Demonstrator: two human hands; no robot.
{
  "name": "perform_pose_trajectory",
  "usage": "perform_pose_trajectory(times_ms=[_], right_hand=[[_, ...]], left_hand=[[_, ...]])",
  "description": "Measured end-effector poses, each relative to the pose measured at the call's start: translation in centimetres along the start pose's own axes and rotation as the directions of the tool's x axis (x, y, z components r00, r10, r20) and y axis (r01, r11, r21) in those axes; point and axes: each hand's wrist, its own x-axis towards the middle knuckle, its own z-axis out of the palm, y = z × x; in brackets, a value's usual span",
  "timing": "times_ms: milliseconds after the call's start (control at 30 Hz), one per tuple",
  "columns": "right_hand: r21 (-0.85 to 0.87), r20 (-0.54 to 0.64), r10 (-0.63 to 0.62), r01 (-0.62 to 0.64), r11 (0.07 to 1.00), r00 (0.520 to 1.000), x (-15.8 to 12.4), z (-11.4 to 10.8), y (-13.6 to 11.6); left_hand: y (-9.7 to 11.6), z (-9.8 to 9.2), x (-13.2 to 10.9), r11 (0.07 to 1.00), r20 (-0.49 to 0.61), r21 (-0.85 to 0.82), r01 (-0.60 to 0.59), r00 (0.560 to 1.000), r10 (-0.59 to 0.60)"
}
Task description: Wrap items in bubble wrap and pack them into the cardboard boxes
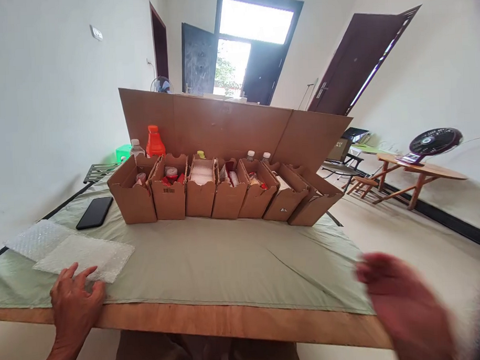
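Note:
My left hand (76, 306) rests at the front left of the cloth-covered table (211, 265), its fingers apart and the fingertips at the near edge of a bubble wrap sheet (85, 253). Another bubble wrap sheet (39, 238) lies partly under that one. My right hand (401, 295) is smeared by motion over the table's front right corner; its fingers cannot be made out clearly. Across the table stands a row of several open cardboard boxes (199, 200), with packets and tubs inside.
A black phone (94, 213) lies left of the boxes. Behind them stand an orange bottle (154, 142), clear bottles (136, 148) and a tall cardboard panel (230, 125). On the right, a fan (435, 141) sits on a wooden table (432, 171).

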Motion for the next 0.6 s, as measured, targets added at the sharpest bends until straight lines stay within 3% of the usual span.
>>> perform_pose_trajectory(times_ms=[133,233,367,600], right_hand=[[0.164,0.012,0.049,-0.050,0.985,0.999,0.2,9.7,4.3],[0.191,0.051,0.044,-0.053,0.980,0.998,-1.6,13.6,6.5],[0.203,0.096,0.029,-0.048,0.978,0.995,-2.9,13.6,7.0],[0.201,0.119,0.013,-0.037,0.979,0.993,-2.5,13.3,7.4]], left_hand=[[-0.1,-0.2,0.0,1.000,0.054,-0.002,0.012,0.998,-0.012],[-0.4,-0.2,0.1,1.000,0.082,0.008,-0.003,0.997,0.002],[-0.7,0.0,0.0,0.999,0.030,0.034,-0.027,0.999,0.026],[0.0,-0.4,0.4,0.997,0.091,0.081,0.000,0.996,-0.007]])
